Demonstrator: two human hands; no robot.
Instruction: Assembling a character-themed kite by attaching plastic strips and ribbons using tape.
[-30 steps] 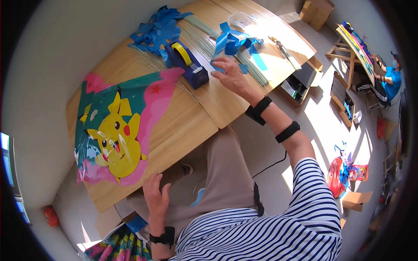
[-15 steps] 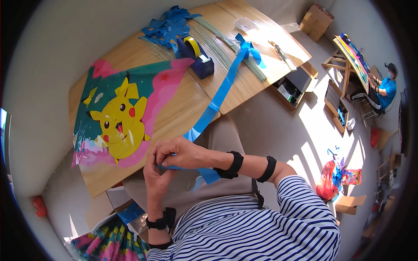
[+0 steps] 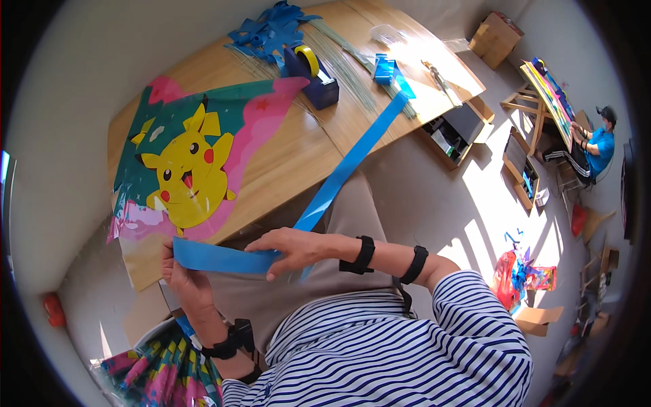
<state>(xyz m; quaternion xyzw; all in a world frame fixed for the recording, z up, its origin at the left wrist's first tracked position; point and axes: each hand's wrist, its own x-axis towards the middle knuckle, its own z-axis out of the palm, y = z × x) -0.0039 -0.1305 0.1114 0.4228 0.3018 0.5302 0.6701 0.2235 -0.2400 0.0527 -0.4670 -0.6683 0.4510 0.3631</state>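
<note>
Blue strip drawn out between two hands

Half a second ago the hands were together over the lap; now the left grip [image 3: 183, 278] has travelled out to the person's left, and a length of blue strip [image 3: 224, 259] spans the gap to the right grip [image 3: 295, 246]; the work has gone, I judge, from gathering the strip to drawing it out at length. The coloured sheet [image 3: 247, 129] with its yellow cartoon figure lies as it did, flat on the counter [image 3: 285, 173], just beyond the left hand – no hand touches it.

The left grip is closed, its bent fingers pinching the strip at its left-hand end; the right grip holds the strip more loosely, thumb in front and fingers stretched along the far side; how firmly it presses, I cannot tell. The strip lies between the two hands, broad face showing, above the thighs and near the counter's edge; another run slants from behind the right hand up over that edge, towards a small blue coil [image 3: 384, 69] near the thin rods [image 3: 349, 78] – the two runs look like one piece, though the right hand hides the join.
</note>
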